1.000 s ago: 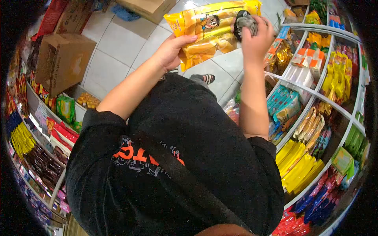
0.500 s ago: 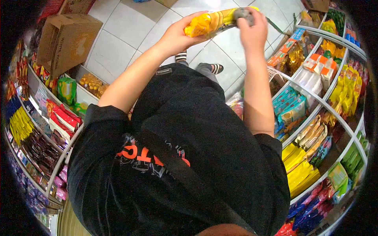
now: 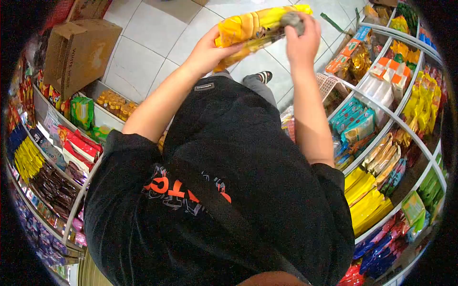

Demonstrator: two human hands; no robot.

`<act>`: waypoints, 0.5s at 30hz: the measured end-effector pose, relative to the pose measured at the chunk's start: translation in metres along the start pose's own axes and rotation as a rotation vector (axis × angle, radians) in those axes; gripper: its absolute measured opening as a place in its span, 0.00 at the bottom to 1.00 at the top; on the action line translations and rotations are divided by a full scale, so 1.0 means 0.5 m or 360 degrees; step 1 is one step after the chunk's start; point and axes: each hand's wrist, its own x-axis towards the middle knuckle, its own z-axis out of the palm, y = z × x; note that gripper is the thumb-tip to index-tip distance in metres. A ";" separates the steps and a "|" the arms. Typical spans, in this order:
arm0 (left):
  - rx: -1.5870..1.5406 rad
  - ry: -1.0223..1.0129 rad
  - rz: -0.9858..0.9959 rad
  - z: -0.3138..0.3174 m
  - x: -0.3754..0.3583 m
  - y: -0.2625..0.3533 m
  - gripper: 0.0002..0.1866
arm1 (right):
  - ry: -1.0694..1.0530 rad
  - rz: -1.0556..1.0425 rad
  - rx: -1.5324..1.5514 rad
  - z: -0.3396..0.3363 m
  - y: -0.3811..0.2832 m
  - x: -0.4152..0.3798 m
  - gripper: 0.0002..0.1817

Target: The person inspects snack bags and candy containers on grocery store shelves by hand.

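A yellow snack packet with golden, bread-like pictures is held out over the floor at the top of the view. My left hand is closed round its left end, thumb along the near side. At the packet's right part, my right hand pinches a crumpled grey cloth that presses on the yellow wrapper. The cloth partly covers the packet there, and the underside of the packet is blurred.
Shelves of bagged snacks curve along both sides, with yellow packs on the right and red packs on the left. A cardboard box sits upper left. A white basket stands by the right shelf, above tiled floor.
The packet has tilted and come slightly nearer to my body, showing more of its underside. My right hand with the cloth has shifted a little left along it.
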 end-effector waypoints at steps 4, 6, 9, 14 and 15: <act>-0.0853 0.0216 -0.0238 0.056 0.009 -0.014 0.21 | -0.0305 -0.0470 0.0151 0.017 -0.077 -0.085 0.19; -0.0905 0.0251 -0.0241 0.081 0.009 -0.007 0.20 | -0.0316 -0.0477 0.0185 -0.007 -0.094 -0.099 0.20; -0.0969 0.0173 -0.0266 0.129 0.006 -0.014 0.19 | -0.0231 -0.0389 0.0048 -0.060 -0.043 -0.097 0.20; -0.0848 0.0072 -0.0365 0.226 -0.012 -0.014 0.20 | 0.0074 0.0012 -0.0245 -0.179 0.161 -0.090 0.18; -0.0785 0.0075 -0.0376 0.245 -0.016 -0.020 0.20 | 0.0081 0.0111 -0.0253 -0.211 0.193 -0.101 0.18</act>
